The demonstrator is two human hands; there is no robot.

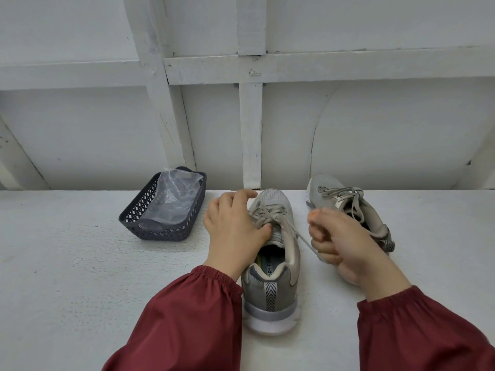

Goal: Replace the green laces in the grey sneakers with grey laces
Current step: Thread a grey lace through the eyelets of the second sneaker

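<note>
**Both hands at work on the lacing of the middle sneaker**

Two grey sneakers stand on a white painted surface in front of a white panelled wall. The middle sneaker sits closest to the person, heel toward the near edge and toe pointing at the wall. The left hand lies over the left side of its laced front. Its fingers are bent over the toe end and the thumb presses against the crossed laces just above the tongue, so the hand holds the shoe there.

A grey lace runs in a straight, tight line from the upper eyelets on the right side of this sneaker to the right hand. That hand is held just right of the shoe, and its fingers are clenched around the strand. The lace end disappears inside the fist.

The right sneaker stands farther back and to the right, its toe also toward the wall. The right hand hides much of its heel. Its loose laces are grey too and lie untidily across the opening.

To the left, well apart from the shoes, stands a dark openwork basket holding a clear plastic bag. Both arms wear maroon sleeves gathered at the wrist.
</note>
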